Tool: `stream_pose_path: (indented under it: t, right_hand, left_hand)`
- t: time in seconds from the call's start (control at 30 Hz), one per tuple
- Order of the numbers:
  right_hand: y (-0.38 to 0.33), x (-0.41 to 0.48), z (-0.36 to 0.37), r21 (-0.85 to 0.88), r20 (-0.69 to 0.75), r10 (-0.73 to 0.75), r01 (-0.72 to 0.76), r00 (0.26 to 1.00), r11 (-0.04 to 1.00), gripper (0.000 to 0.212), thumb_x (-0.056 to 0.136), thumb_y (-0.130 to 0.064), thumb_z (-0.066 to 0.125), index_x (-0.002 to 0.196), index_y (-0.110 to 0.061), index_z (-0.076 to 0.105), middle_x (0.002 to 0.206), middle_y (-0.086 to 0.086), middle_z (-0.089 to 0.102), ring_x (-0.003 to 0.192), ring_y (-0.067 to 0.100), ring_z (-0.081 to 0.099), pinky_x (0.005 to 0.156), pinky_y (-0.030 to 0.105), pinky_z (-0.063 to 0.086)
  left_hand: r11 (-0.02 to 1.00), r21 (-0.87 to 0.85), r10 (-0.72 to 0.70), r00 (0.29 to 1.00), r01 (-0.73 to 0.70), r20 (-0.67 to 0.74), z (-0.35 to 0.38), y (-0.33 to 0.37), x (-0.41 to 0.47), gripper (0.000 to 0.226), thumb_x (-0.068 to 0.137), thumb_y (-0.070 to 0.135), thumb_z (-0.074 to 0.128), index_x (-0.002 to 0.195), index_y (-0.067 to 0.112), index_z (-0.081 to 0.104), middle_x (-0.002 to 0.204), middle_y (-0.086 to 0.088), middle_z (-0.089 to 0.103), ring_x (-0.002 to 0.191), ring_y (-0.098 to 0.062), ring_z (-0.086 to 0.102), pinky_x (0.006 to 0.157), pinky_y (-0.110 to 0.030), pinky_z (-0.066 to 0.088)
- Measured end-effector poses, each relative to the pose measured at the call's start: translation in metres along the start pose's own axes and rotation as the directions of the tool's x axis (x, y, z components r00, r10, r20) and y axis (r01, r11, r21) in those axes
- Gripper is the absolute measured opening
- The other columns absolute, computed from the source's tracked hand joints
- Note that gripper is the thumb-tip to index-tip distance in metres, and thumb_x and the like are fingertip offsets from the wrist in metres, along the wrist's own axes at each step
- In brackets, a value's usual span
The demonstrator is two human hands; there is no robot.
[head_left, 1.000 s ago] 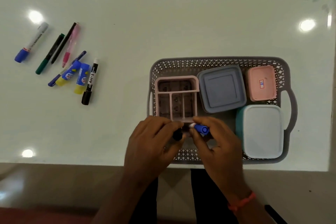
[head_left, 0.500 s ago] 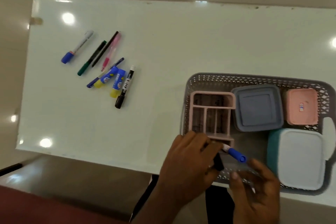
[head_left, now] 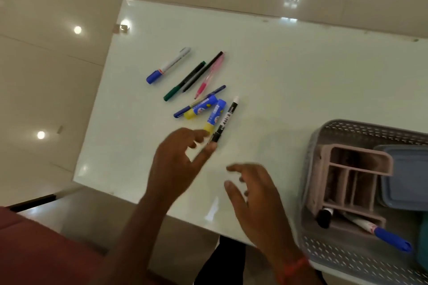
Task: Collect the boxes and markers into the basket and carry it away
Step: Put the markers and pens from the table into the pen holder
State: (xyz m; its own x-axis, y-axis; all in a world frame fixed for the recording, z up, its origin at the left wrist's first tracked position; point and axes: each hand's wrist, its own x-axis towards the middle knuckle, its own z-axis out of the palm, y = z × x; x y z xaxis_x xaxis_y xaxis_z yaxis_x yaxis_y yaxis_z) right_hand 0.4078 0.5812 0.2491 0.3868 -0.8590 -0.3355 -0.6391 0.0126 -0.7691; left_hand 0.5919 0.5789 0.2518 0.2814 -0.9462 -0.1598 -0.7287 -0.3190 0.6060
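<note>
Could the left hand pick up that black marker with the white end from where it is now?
Probably yes. The left hand is open, with its fingertips right by the near end of the black marker, and nothing lies between them.

You can read just one label here: the white band along the black marker (head_left: 225,120) carries dark letters that look like "AN-3", with what seems to be "CC" next to it toward the cap, though the blur leaves the middle letter uncertain. The blue glue sticks (head_left: 215,116) show bright printed labels and the white marker with the blue cap (head_left: 168,66) has red print near its cap, but you cannot make out a word on any of them.
</note>
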Motion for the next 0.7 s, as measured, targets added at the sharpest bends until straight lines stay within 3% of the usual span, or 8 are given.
stream_pose_path:
  t: [0.13,0.27,0.4,0.57,0.7]
  right_hand:
    - [-0.002,0.063,0.021,-0.333,0.030,-0.100,0.105,0.994,0.937,0.041,0.095,-0.018,0.059,0.135,-0.027,0.053,0.138,0.000,0.049,0.117,0.015,0.054,0.087,0.021,0.051]
    - [-0.001,0.089,0.028,-0.440,0.164,-0.192,0.246,0.968,0.864,0.052,0.088,-0.006,0.063,0.137,-0.021,0.056,0.125,0.006,0.056,0.100,0.020,0.060,0.074,0.027,0.057]
    - [0.003,0.086,0.028,-0.548,0.113,-0.282,0.297,0.953,0.782,0.031,0.080,-0.011,0.071,0.110,-0.016,0.071,0.100,0.007,0.061,0.081,0.021,0.063,0.056,0.028,0.054]
    - [0.016,0.065,0.025,-0.590,0.083,-0.221,0.227,0.972,0.775,0.029,0.079,-0.012,0.077,0.106,-0.018,0.068,0.102,0.006,0.056,0.081,0.020,0.059,0.053,0.028,0.054]
    - [0.030,0.041,0.021,-0.605,0.044,-0.229,0.208,0.972,0.769,0.023,0.077,-0.013,0.073,0.096,-0.023,0.065,0.110,0.002,0.056,0.085,0.022,0.054,0.053,0.030,0.048]
  left_hand:
    - [0.976,0.195,-0.107,0.994,0.099,0.032,-0.010,-0.050,0.038,0.039,0.090,0.042,0.069,0.125,0.028,0.062,0.121,0.007,0.058,0.092,-0.009,0.059,0.074,-0.025,0.049]
    - [0.947,0.307,-0.126,0.989,0.098,0.074,-0.006,-0.071,0.058,0.041,0.094,0.035,0.066,0.134,0.027,0.059,0.129,-0.001,0.057,0.104,-0.017,0.060,0.081,-0.029,0.052]
    - [0.948,0.309,-0.099,0.993,0.077,0.057,-0.001,-0.084,0.063,0.033,0.095,0.032,0.065,0.128,0.028,0.063,0.121,0.003,0.060,0.098,-0.014,0.058,0.072,-0.025,0.046]
    - [0.965,0.232,-0.119,0.992,0.124,-0.035,0.003,-0.090,0.054,0.015,0.093,0.034,0.066,0.107,0.031,0.070,0.095,0.012,0.063,0.081,-0.007,0.054,0.061,-0.021,0.039]
    - [0.973,0.168,-0.149,0.987,0.158,-0.061,0.003,-0.089,0.048,0.013,0.091,0.033,0.069,0.103,0.030,0.070,0.090,0.016,0.061,0.078,-0.008,0.056,0.060,-0.014,0.038]
